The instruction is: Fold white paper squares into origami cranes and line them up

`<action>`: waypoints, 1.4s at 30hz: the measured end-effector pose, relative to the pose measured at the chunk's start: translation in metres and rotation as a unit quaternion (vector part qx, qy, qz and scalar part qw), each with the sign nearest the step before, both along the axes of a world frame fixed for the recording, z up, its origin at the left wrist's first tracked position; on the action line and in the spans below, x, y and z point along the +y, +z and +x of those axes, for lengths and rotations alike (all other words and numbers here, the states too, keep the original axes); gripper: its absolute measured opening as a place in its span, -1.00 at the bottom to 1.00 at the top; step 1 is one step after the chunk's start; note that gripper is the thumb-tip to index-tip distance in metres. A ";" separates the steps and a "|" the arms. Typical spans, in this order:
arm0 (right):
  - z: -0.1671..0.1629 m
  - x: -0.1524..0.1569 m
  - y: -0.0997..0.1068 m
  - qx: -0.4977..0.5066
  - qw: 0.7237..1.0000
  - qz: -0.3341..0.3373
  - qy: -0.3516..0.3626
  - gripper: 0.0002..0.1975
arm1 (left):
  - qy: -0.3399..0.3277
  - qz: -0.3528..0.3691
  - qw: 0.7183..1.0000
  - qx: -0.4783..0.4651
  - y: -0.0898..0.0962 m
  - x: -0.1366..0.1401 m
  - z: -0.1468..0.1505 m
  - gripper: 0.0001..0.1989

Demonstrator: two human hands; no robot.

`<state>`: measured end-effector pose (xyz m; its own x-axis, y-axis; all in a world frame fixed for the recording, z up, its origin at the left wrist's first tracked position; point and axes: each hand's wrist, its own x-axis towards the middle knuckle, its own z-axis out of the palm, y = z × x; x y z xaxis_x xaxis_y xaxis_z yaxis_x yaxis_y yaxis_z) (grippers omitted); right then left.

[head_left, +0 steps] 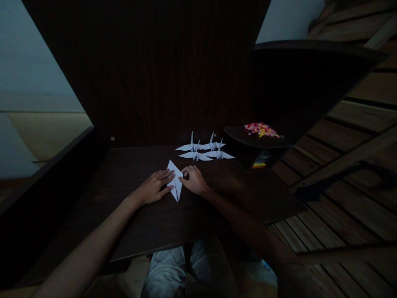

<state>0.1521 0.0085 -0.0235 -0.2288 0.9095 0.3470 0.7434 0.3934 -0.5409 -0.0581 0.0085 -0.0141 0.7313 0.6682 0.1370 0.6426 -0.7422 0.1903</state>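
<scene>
A white sheet of paper folded into a long diamond (176,188) lies on the dark wooden desk, with a slit running down its lower half. My left hand (154,186) rests flat at its left side, fingers stretched out and their tips pressing on the paper. At the right corner, my right hand (194,180) has its fingers curled and its thumb against the paper's edge, pinching it. Just beyond the hands stand several finished white paper cranes (196,155), close together with wings spread and necks up.
The desk (139,227) has a raised side panel (46,169) on the left and a tall back panel (173,74). A corner shelf (238,135) at right bears a heap of small pink, red and yellow pieces (262,129). A rainbow-coloured item (259,164) sits below it. Wooden slats (356,186) stand beyond.
</scene>
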 end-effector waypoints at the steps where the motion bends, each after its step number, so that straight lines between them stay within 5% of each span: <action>1: 0.000 0.000 0.000 0.004 1.000 0.004 0.003 -0.88 | 0.000 -0.002 1.000 0.000 0.000 0.000 0.000 -0.45; 24: 0.001 -0.001 -0.006 -0.078 0.989 0.034 0.123 -0.71 | 0.008 -0.016 0.999 -0.050 -0.001 -0.002 -0.001 -0.50; 32: 0.000 -0.002 -0.001 -0.092 0.990 -0.018 0.110 -0.60 | 0.000 -0.018 1.000 -0.023 -0.001 0.001 -0.001 -0.50; 42: 0.005 -0.001 0.000 -0.115 0.990 0.000 0.086 -0.57 | -0.001 0.008 1.000 -0.020 0.005 0.000 -0.005 -0.60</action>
<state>0.1570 0.0080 -0.0239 -0.4539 0.8501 0.2671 0.7687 0.5251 -0.3653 -0.0633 0.0085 -0.0090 0.7260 0.6645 0.1770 0.6337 -0.7465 0.2029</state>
